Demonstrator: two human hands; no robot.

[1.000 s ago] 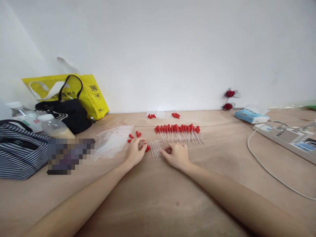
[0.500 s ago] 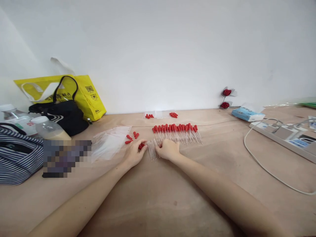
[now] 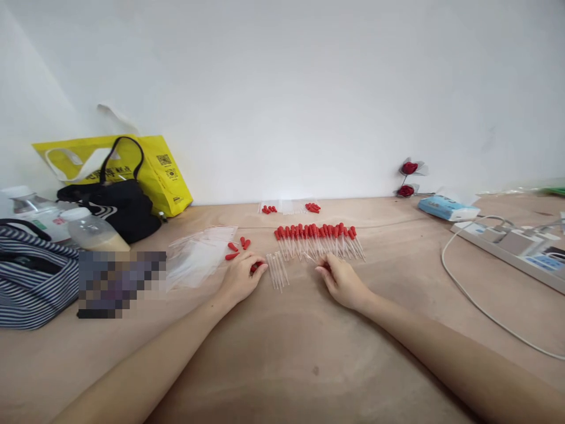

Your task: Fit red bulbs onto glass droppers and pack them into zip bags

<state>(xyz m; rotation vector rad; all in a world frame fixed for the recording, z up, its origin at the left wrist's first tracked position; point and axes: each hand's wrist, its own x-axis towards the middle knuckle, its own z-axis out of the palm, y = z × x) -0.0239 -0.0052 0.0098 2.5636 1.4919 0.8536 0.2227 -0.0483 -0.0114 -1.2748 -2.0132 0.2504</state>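
My left hand (image 3: 244, 275) is closed around a red rubber dropper bulb (image 3: 253, 268), which shows partly between thumb and fingers. Between the thumb and fingers of my right hand (image 3: 342, 280) is a clear glass dropper tube (image 3: 311, 257), its end pointing left. Several bare glass tubes (image 3: 276, 271) lie side by side just right of my left hand. Behind them runs a row of finished droppers with red bulbs (image 3: 314, 231), their tips toward me. A few loose red bulbs (image 3: 232, 247) lie beyond my left hand.
Flat clear plastic bags (image 3: 198, 256) are spread at the left. Near the wall, a bag with droppers (image 3: 291, 206) lies flat. A yellow bag (image 3: 170, 176), bottles (image 3: 95, 229) and a striped pouch (image 3: 39, 277) stand far left. Tissues (image 3: 448, 207) and a power strip (image 3: 507, 242) are at right.
My right hand has moved right, away from the bare tubes, and a single glass tube now shows in its fingers. My left hand stays nearly in place with the red bulb.
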